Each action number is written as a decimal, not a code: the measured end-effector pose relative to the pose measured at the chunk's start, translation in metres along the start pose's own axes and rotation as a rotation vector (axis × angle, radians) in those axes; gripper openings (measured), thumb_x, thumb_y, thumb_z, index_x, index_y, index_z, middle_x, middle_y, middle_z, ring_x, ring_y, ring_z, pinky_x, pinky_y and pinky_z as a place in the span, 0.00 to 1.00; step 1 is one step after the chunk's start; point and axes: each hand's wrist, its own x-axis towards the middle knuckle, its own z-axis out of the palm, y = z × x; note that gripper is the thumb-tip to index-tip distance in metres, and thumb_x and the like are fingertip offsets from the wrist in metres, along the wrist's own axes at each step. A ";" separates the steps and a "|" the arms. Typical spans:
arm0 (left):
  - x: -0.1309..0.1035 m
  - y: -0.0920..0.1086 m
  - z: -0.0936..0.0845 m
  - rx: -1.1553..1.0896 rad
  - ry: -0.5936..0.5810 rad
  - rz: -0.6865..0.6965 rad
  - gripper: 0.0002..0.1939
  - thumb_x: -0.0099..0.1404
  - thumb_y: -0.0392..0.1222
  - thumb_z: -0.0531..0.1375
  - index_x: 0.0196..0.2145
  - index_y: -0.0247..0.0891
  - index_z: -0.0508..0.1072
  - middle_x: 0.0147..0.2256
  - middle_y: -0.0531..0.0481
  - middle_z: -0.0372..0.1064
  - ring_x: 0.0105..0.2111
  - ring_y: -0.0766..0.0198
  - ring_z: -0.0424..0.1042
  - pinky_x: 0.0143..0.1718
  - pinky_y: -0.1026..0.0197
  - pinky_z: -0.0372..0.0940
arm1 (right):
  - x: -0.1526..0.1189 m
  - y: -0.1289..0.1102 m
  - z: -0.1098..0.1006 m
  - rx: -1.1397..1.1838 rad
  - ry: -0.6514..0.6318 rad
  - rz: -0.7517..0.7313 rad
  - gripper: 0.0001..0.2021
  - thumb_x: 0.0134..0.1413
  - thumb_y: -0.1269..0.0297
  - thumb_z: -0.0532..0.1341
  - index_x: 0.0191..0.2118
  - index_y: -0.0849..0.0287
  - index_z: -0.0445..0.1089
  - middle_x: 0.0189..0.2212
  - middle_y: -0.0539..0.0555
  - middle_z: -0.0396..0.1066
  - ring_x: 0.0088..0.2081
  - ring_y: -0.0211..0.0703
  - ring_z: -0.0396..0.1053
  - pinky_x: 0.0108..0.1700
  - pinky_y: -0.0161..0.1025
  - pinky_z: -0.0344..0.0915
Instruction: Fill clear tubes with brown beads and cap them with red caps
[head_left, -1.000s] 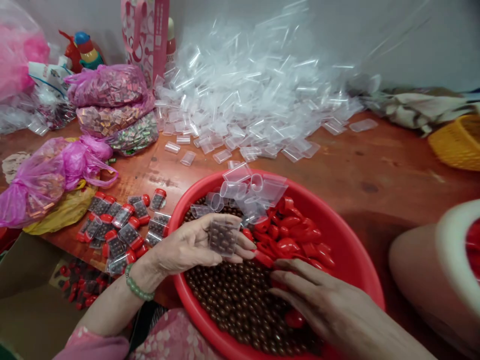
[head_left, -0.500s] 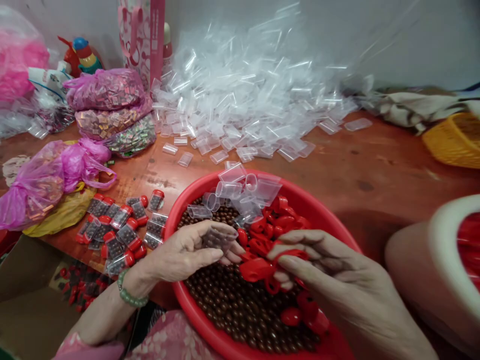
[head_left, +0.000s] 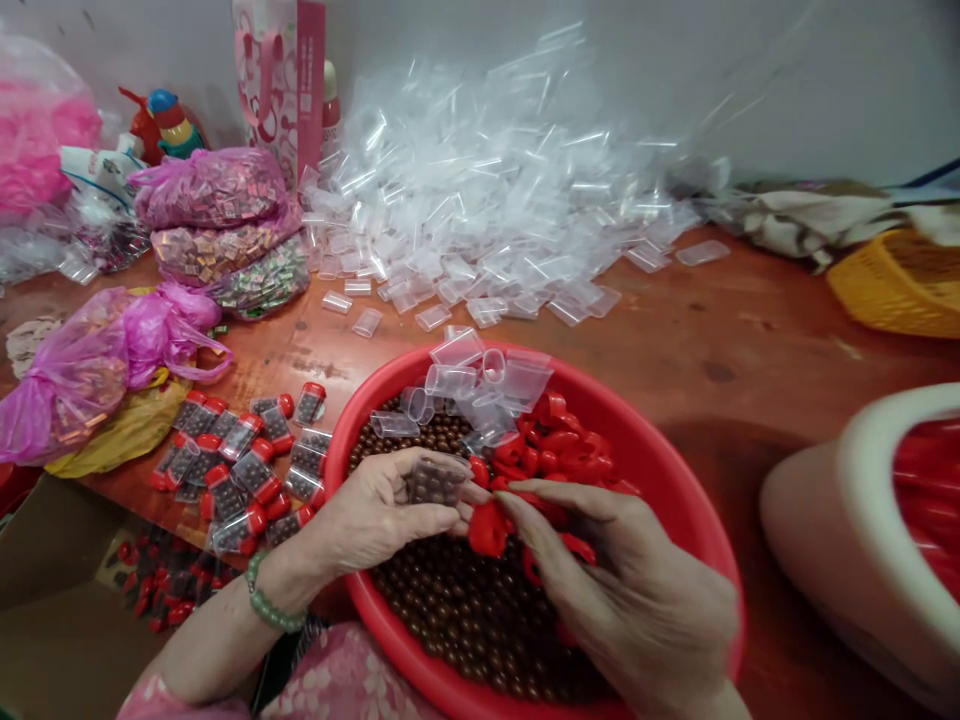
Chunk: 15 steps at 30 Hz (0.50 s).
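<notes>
My left hand [head_left: 367, 515] is closed around a small clear plastic container [head_left: 436, 482] filled with brown balls, above the left side of a red basin [head_left: 686, 490]. Just to its right, my right hand [head_left: 607, 570] pinches a red plastic cap [head_left: 489, 528] between thumb and fingers, close to the container's open end. Below both hands lie many loose brown balls [head_left: 450, 600]. A heap of red caps [head_left: 566, 445] and several clear plastic tubes [head_left: 454, 380] rest at the basin's far side, partly on the balls.
Capped, filled containers [head_left: 255, 470] lie left of the basin, above an open cardboard box [head_left: 45, 590] holding more. A large pile of clear tubes [head_left: 487, 210] spreads along the wall. Pink bags [head_left: 214, 190] stand at left; a pale bucket [head_left: 825, 530] of red pieces is at right.
My right hand has moved left and turned, bringing the red cap up to the container. My left hand stays nearly in place, still holding the filled container.
</notes>
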 end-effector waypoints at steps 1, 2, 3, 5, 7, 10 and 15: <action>0.001 -0.001 0.002 -0.005 0.035 0.002 0.21 0.49 0.40 0.72 0.40 0.34 0.73 0.37 0.47 0.75 0.35 0.66 0.73 0.41 0.61 0.66 | 0.000 0.000 0.001 -0.075 0.002 -0.113 0.05 0.57 0.65 0.63 0.40 0.55 0.71 0.31 0.52 0.79 0.27 0.43 0.78 0.31 0.36 0.75; 0.002 -0.002 0.004 -0.007 0.067 0.009 0.21 0.48 0.39 0.72 0.39 0.34 0.73 0.37 0.48 0.75 0.34 0.66 0.73 0.41 0.61 0.65 | 0.000 0.001 0.002 -0.120 -0.010 -0.209 0.06 0.59 0.67 0.61 0.43 0.56 0.71 0.31 0.53 0.80 0.29 0.44 0.78 0.33 0.36 0.76; 0.002 -0.002 0.005 -0.005 0.092 0.019 0.21 0.47 0.39 0.73 0.38 0.34 0.73 0.36 0.48 0.75 0.34 0.66 0.72 0.42 0.61 0.65 | 0.001 0.001 0.003 -0.135 -0.028 -0.293 0.09 0.60 0.68 0.59 0.46 0.57 0.71 0.32 0.54 0.80 0.30 0.45 0.79 0.36 0.36 0.76; 0.003 -0.002 0.006 0.000 0.124 0.044 0.21 0.45 0.40 0.73 0.37 0.34 0.73 0.35 0.49 0.75 0.36 0.66 0.72 0.43 0.62 0.64 | 0.001 0.002 0.004 -0.112 -0.079 -0.435 0.17 0.61 0.71 0.58 0.56 0.61 0.66 0.36 0.57 0.80 0.36 0.46 0.79 0.41 0.36 0.76; 0.003 0.001 0.006 -0.008 0.139 0.063 0.21 0.44 0.41 0.74 0.36 0.34 0.74 0.33 0.51 0.73 0.34 0.67 0.71 0.42 0.63 0.63 | -0.001 0.004 0.004 -0.070 -0.147 -0.546 0.27 0.60 0.73 0.58 0.65 0.64 0.55 0.44 0.63 0.77 0.44 0.47 0.77 0.46 0.38 0.75; 0.002 0.004 0.003 -0.028 0.144 0.063 0.22 0.42 0.42 0.75 0.34 0.33 0.74 0.30 0.54 0.71 0.31 0.70 0.68 0.39 0.65 0.62 | -0.005 0.009 0.004 -0.054 -0.272 -0.642 0.33 0.61 0.76 0.56 0.69 0.66 0.43 0.56 0.70 0.66 0.56 0.51 0.67 0.52 0.42 0.71; 0.004 0.001 -0.003 -0.030 0.088 0.051 0.23 0.43 0.43 0.74 0.36 0.32 0.74 0.32 0.52 0.71 0.32 0.70 0.69 0.38 0.66 0.62 | 0.001 0.018 -0.001 -0.031 -0.408 -0.705 0.30 0.62 0.80 0.46 0.68 0.61 0.47 0.56 0.65 0.67 0.56 0.47 0.67 0.49 0.37 0.72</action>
